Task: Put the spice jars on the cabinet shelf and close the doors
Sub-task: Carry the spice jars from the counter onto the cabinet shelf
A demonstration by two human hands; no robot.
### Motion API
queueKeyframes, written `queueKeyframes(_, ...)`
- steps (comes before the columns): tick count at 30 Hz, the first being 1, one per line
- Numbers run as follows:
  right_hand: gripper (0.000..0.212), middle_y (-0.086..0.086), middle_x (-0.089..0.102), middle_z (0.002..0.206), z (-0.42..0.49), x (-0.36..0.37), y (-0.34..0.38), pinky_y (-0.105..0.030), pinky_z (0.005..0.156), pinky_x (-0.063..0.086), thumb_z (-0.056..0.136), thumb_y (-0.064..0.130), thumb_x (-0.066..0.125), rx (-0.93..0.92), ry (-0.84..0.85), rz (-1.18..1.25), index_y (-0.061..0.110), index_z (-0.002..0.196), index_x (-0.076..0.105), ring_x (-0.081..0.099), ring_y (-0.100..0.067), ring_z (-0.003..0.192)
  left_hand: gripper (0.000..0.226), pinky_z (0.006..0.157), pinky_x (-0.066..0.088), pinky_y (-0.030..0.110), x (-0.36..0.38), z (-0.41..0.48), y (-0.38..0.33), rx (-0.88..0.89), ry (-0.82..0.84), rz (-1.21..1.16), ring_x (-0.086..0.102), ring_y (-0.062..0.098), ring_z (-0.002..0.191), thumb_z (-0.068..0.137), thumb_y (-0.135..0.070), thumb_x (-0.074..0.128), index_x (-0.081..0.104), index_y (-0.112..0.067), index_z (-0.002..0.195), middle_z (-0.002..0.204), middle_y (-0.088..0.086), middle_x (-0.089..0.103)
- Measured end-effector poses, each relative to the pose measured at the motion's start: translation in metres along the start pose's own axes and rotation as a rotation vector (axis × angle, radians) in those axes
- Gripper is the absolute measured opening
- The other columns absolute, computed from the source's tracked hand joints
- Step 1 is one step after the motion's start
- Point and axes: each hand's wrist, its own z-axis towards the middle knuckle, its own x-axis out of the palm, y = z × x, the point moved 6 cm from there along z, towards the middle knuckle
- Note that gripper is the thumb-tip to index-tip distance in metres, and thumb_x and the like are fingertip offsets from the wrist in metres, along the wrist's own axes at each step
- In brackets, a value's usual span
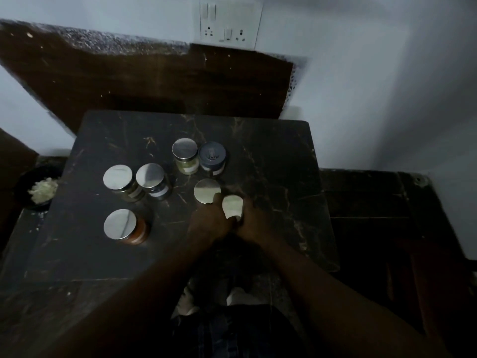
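Both forearms reach forward over the dark marble table (271, 156), with the hands side by side. The left hand (210, 223) curls its fingers round a silver-lidded jar (206, 189). The right hand (254, 223) grips a second jar (232, 205) just beside it. The other jars (118, 177) stand upright to the left and behind.

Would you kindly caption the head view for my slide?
Left hand grips one spice jar, right hand another, five more standing on the dark table.

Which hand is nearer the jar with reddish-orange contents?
Left. The left hand is apart to the right of the reddish-orange jar; the right hand lies farther right, beyond it.
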Motion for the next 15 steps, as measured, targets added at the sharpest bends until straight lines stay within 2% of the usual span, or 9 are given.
queueKeyframes(3,0.101,-0.018,0.049,0.146,0.007,0.01,-0.004,-0.045,0.104,0.046,0.085,0.04,0.075,0.022,0.002,-0.026,0.025,0.16,0.008,0.053,-0.036,0.129,0.072,0.098,0.05,0.051,0.005,-0.001,-0.004,0.012,-0.002,0.017,0.062,0.039,0.116,0.085,-0.049,0.069,0.035,-0.018,0.141,0.126,0.017,0.064)
queueKeyframes(7,0.104,-0.017,0.046,0.15,0.011,0.013,-0.008,-0.049,0.109,0.044,0.081,0.043,0.079,0.008,-0.045,-0.015,0.025,0.16,0.013,0.05,-0.036,0.133,0.068,0.1,0.049,0.05,0.007,0.004,-0.003,0.036,0.019,0.023,0.061,0.034,0.119,0.086,-0.045,0.071,0.043,-0.013,0.14,0.129,0.013,0.064)
queueKeyframes(9,0.103,-0.015,0.048,0.15,0.01,0.012,-0.011,-0.043,0.108,0.044,0.079,0.042,0.081,-0.003,-0.073,0.012,0.024,0.159,0.019,0.052,-0.035,0.133,0.066,0.1,0.051,0.048,0.007,0.006,-0.001,0.045,0.027,0.042,0.062,0.032,0.119,0.085,-0.047,0.073,0.049,-0.014,0.137,0.128,0.011,0.065)
queueKeyframes(12,0.098,-0.01,0.055,0.143,0.003,0.002,-0.01,-0.037,0.096,0.047,0.075,0.041,0.083,-0.033,-0.116,0.09,0.024,0.154,0.028,0.057,-0.031,0.126,0.073,0.092,0.053,0.042,0.003,0.01,-0.003,0.059,0.02,0.117,0.064,0.029,0.113,0.08,-0.058,0.074,0.051,-0.015,0.134,0.123,0.008,0.066)
queueKeyframes(15,0.085,0.003,0.062,0.122,-0.006,-0.022,-0.006,-0.032,0.08,0.047,0.063,0.048,0.087,-0.061,-0.208,0.165,0.032,0.132,0.04,0.063,-0.022,0.109,0.065,0.081,0.053,0.036,-0.016,0.014,-0.014,0.129,-0.049,0.019,0.065,0.022,0.104,0.076,-0.062,0.074,0.06,-0.021,0.125,0.113,0.001,0.069)
